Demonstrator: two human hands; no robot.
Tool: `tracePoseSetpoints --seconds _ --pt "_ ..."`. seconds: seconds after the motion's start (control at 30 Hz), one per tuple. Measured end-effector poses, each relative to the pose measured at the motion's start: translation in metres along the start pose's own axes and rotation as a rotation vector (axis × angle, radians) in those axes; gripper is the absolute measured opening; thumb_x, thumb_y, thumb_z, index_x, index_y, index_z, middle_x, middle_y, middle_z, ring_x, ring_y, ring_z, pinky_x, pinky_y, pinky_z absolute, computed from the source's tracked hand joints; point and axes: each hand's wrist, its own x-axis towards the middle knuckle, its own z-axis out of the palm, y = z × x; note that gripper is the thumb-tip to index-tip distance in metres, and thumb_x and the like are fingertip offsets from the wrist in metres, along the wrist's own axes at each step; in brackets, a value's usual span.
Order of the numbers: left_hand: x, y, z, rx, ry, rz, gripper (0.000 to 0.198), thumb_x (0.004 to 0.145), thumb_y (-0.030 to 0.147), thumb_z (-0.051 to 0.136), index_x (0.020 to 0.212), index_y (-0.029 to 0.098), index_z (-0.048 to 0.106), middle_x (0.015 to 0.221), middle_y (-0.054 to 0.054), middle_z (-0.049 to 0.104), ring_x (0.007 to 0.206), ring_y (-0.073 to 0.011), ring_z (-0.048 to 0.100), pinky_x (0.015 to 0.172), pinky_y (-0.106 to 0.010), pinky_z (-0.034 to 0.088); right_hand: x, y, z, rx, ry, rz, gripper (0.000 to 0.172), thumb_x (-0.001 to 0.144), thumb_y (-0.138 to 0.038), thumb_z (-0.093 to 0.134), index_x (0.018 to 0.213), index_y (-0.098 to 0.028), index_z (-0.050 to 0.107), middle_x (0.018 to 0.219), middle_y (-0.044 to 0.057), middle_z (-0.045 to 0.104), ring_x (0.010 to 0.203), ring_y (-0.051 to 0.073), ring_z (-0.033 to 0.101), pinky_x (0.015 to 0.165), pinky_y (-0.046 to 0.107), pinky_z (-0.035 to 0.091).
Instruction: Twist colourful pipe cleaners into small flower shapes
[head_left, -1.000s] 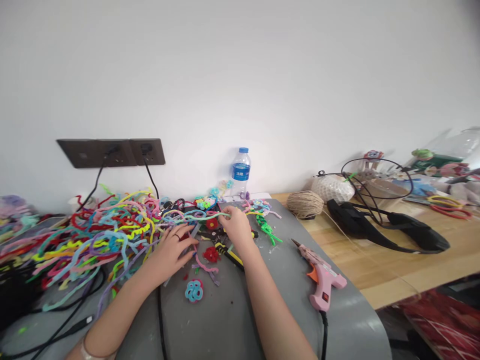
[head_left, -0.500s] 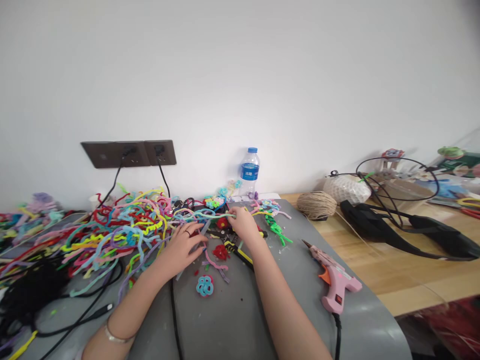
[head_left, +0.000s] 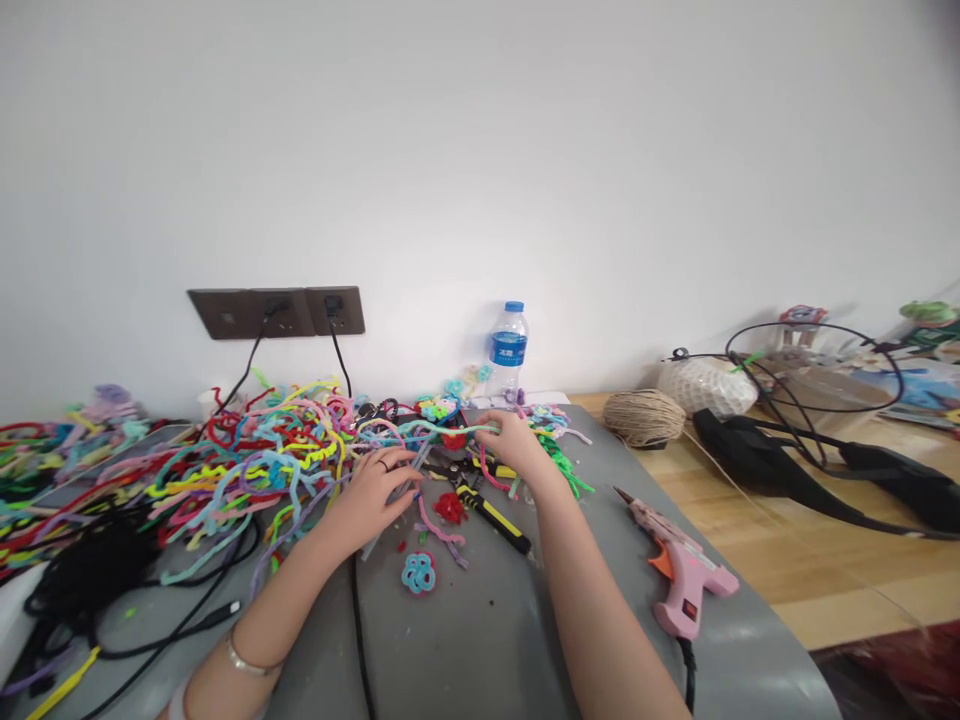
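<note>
My left hand (head_left: 377,497) rests at the right end of a tangled heap of coloured pipe cleaners (head_left: 262,455). Its fingers are apart and lie beside clear glue sticks; I see no grip on anything. A little farther back, my right hand (head_left: 511,442) pinches a pale green pipe cleaner (head_left: 442,427), whose other end runs left into the heap. Below it lie pliers with black-and-yellow handles (head_left: 495,519). Between my hands are a red fuzzy piece (head_left: 450,508) and a pink pipe cleaner (head_left: 437,525). Nearer to me sits a blue pipe-cleaner flower (head_left: 418,573).
A pink glue gun (head_left: 686,580) lies on the grey table's right side, its cord running toward me. A water bottle (head_left: 508,350) stands by the wall. Twine (head_left: 643,418) and a black strap (head_left: 780,465) lie on the wooden table. Black cables (head_left: 97,570) lie left.
My right hand has moved slightly right with the pale green pipe cleaner, uncovering more of the pliers. The whole view has shifted a little. My left hand keeps its place by the heap.
</note>
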Motion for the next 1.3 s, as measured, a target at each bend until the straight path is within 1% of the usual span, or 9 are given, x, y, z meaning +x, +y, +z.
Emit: tracePoseSetpoints --seconds 0.13,0.33,0.5,0.7,0.8,0.93,1.03,1.17,1.3 --pt "0.0 0.001 -0.001 -0.025 0.013 -0.009 0.022 0.091 0.021 0.053 0.105 0.025 0.069 0.13 -0.008 0.061 0.126 -0.0298 0.05 0.106 -0.053 0.038 0.003 0.003 0.009 -0.041 -0.044 0.035 0.014 0.077 -0.02 0.059 0.081 -0.014 0.071 0.063 0.002 0.065 0.059 0.016 0.056 0.055 0.024 0.034" --pt "-0.001 0.004 -0.002 -0.039 0.007 -0.018 0.021 0.09 0.02 0.053 0.102 0.024 0.069 0.128 -0.008 0.061 0.125 -0.0296 0.05 0.106 -0.053 0.038 0.005 0.01 0.017 -0.149 -0.024 0.103 0.029 0.073 -0.011 0.062 0.099 -0.018 0.071 0.091 0.009 0.073 0.079 0.021 0.065 0.061 0.025 0.037" --pt "-0.003 0.003 -0.002 -0.03 0.01 -0.018 0.02 0.091 0.02 0.053 0.103 0.024 0.069 0.127 -0.008 0.061 0.125 -0.0285 0.049 0.107 -0.052 0.037 0.005 0.008 0.015 -0.178 -0.049 0.103 0.01 0.074 -0.014 0.064 0.079 -0.016 0.072 0.075 0.009 0.07 0.071 0.021 0.064 0.059 0.026 0.035" --pt "-0.005 -0.003 0.002 -0.038 -0.008 -0.005 0.02 0.09 0.021 0.055 0.104 0.025 0.069 0.128 -0.007 0.061 0.124 -0.0269 0.051 0.107 -0.049 0.038 -0.006 0.006 -0.014 -0.085 -0.033 -0.025 0.017 0.082 -0.019 0.052 0.08 -0.015 0.068 0.064 0.004 0.063 0.061 0.017 0.056 0.057 0.025 0.036" --pt "-0.006 0.002 0.001 -0.075 0.006 -0.022 0.022 0.089 0.021 0.057 0.107 0.025 0.068 0.127 -0.008 0.061 0.125 -0.0274 0.05 0.109 -0.05 0.036 -0.019 0.002 -0.032 0.161 0.098 -0.083 0.025 0.084 -0.031 0.047 0.09 -0.013 0.065 0.058 -0.001 0.053 0.053 0.014 0.045 0.052 0.025 0.032" --pt "-0.006 0.013 -0.007 -0.209 0.074 -0.124 0.047 0.087 0.029 0.061 0.133 0.024 0.054 0.131 -0.011 0.059 0.124 -0.0286 0.05 0.104 -0.046 0.041 -0.04 -0.014 -0.037 0.33 -0.221 -0.108 0.035 0.081 -0.048 0.053 0.09 -0.015 0.063 0.052 -0.007 0.037 0.047 0.01 0.029 0.048 0.023 0.023" --pt "-0.006 0.019 -0.013 -0.342 0.09 -0.191 0.059 0.081 0.041 0.069 0.134 0.022 0.053 0.13 -0.013 0.059 0.122 -0.0311 0.052 0.1 -0.043 0.045 -0.051 -0.026 -0.029 0.288 -0.442 -0.164 0.029 0.08 -0.043 0.055 0.085 -0.016 0.065 0.057 -0.004 0.044 0.051 0.011 0.035 0.05 0.024 0.027" --pt "-0.006 0.02 -0.017 -0.607 0.014 -0.281 0.054 0.081 0.049 0.066 0.124 0.018 0.061 0.109 -0.01 0.069 0.094 -0.0248 0.064 0.08 -0.034 0.051 -0.057 -0.032 -0.014 0.271 -0.472 -0.224 0.024 0.079 -0.038 0.056 0.077 -0.015 0.065 0.073 0.001 0.056 0.066 0.014 0.046 0.06 0.025 0.034" --pt "-0.008 0.014 -0.024 -0.891 -0.096 -0.246 0.042 0.085 0.049 0.061 0.101 0.012 0.067 0.075 -0.004 0.067 0.066 -0.0156 0.06 0.058 -0.024 0.045 -0.058 -0.026 -0.002 0.431 -0.435 -0.173 0.034 0.08 -0.05 0.056 0.083 -0.016 0.062 0.06 -0.004 0.043 0.053 0.011 0.033 0.051 0.024 0.026"
